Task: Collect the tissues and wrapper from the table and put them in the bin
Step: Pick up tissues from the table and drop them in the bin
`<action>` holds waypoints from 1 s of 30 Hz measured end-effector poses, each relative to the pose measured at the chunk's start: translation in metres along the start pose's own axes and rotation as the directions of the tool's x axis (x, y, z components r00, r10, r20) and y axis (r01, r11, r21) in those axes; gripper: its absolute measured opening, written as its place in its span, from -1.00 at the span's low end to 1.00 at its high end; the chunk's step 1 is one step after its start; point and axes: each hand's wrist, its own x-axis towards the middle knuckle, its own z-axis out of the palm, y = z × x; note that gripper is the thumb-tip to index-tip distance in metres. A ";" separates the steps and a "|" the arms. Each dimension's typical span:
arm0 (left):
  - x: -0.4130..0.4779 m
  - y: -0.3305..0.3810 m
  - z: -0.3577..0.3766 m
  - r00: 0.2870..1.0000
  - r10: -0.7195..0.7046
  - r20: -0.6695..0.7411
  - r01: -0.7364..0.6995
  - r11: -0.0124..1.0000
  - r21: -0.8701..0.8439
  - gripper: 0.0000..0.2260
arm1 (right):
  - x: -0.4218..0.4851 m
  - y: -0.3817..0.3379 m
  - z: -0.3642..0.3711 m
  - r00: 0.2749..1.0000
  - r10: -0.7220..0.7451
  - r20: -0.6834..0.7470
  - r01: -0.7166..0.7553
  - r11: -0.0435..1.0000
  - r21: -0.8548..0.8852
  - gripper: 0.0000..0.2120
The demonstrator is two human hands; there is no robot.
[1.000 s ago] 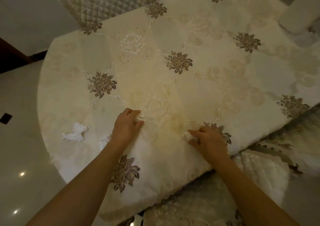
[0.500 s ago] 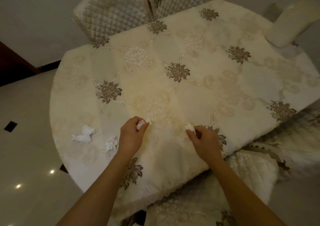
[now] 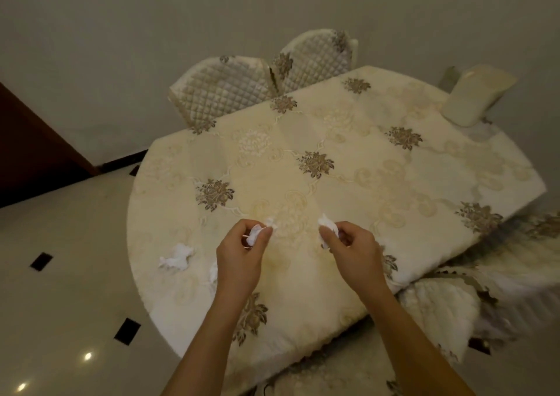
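Note:
My left hand [image 3: 239, 254] is closed on a crumpled white tissue [image 3: 260, 231], held a little above the table. My right hand [image 3: 353, 248] grips another white tissue [image 3: 328, 226] the same way. A third crumpled tissue [image 3: 177, 257] lies on the cream embroidered tablecloth [image 3: 348, 189] near the table's left edge. A fourth white scrap [image 3: 213, 272] shows just left of my left wrist, partly hidden by it. No wrapper and no bin are in view.
Two quilted chairs [image 3: 230, 88] stand at the far side of the oval table, and a plain chair back [image 3: 475, 98] at the far right. A cushioned chair [image 3: 436, 314] sits under the near right edge. Glossy tiled floor [image 3: 66, 274] lies left.
Both hands have pinched a tissue off the cloth and lifted it clear of the table. The camera has pulled back and tilted up, showing more wall and chairs.

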 end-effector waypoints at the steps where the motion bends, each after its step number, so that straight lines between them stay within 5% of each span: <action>1: -0.002 0.002 0.000 1.000 -0.005 0.003 0.005 1.000 -0.019 -0.89 | -0.002 -0.004 -0.002 1.000 0.003 -0.006 -0.003 1.000 0.003 -0.69; 13: -0.023 0.016 0.045 0.932 0.099 0.348 -0.066 0.992 -0.106 -0.87 | -0.072 -0.001 -0.068 0.926 0.162 -0.340 -0.154 0.987 0.050 -0.71; 18: -0.051 0.018 0.090 0.821 0.155 0.550 -0.078 0.984 -0.162 -0.89 | -0.139 0.022 -0.097 0.814 0.235 -0.531 -0.248 0.968 0.048 -0.59; 30: -0.147 0.064 0.176 0.560 0.317 0.765 -0.176 0.948 -0.264 -0.87 | -0.252 0.047 -0.171 0.520 0.375 -0.767 -0.354 0.912 0.206 -0.78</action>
